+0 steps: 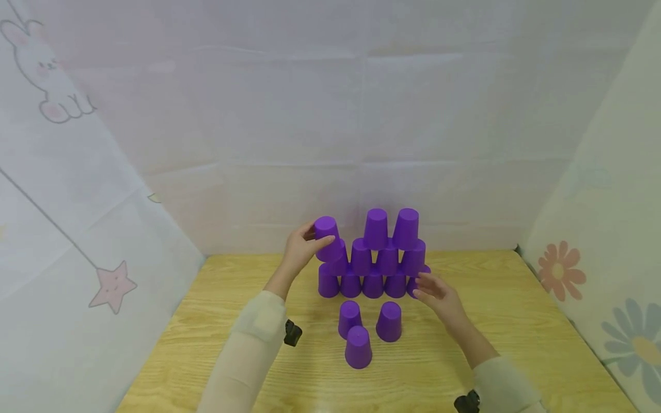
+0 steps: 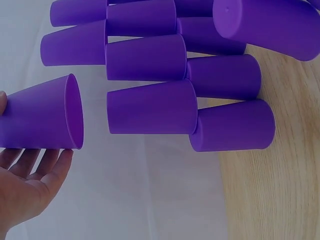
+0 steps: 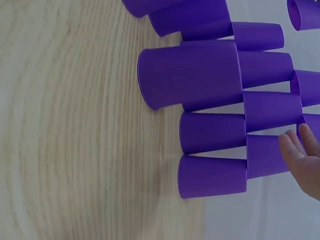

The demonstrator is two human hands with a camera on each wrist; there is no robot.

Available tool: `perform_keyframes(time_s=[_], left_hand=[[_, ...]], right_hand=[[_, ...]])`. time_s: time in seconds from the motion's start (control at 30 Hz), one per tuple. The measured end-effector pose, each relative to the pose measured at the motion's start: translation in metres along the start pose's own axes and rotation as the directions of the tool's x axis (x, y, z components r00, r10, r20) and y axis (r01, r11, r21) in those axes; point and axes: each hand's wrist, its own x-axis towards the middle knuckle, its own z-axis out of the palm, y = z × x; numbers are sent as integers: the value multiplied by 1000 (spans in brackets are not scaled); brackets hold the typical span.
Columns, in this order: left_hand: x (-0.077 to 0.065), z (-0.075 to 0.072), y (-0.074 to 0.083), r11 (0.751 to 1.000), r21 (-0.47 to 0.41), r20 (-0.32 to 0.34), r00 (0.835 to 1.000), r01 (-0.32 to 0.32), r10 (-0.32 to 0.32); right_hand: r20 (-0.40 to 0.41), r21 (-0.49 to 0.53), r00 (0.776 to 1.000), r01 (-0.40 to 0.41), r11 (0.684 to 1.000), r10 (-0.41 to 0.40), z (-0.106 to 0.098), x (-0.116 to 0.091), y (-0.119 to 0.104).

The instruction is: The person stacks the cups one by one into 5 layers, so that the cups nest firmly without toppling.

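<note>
My left hand [image 1: 299, 249] holds an upside-down purple cup [image 1: 325, 228] by its sides, thumb on one side and fingers on the other. In the left wrist view a gap shows between this cup's rim [image 2: 74, 112] and the end cup [image 2: 152, 107] of the second row. The stack of purple cups [image 1: 373, 285] stands in rows, all mouth down, with two upper cups [image 1: 376, 228] toward the right side of the third row. Beside the stack's right end is my right hand [image 1: 444, 299], fingers loosely extended and holding nothing.
Three loose purple cups [image 1: 358, 348] stand mouth down on the wooden table [image 1: 206, 344], in front of the stack. A pale cloth backdrop [image 1: 289, 115] hangs behind the table, and printed cloth [image 1: 614, 229] flanks its sides.
</note>
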Motion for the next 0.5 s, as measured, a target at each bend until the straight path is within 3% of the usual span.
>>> perform_keyframes(time_s=[0.23, 0.5], left_hand=[[11, 10, 1, 1000, -23, 7, 1000, 5, -5], [23, 22, 6, 999, -38, 3, 1000, 4, -4]], right_hand=[[15, 74, 1000, 21, 997, -22, 13, -11, 1], [85, 66, 994, 58, 996, -64, 33, -27, 9]])
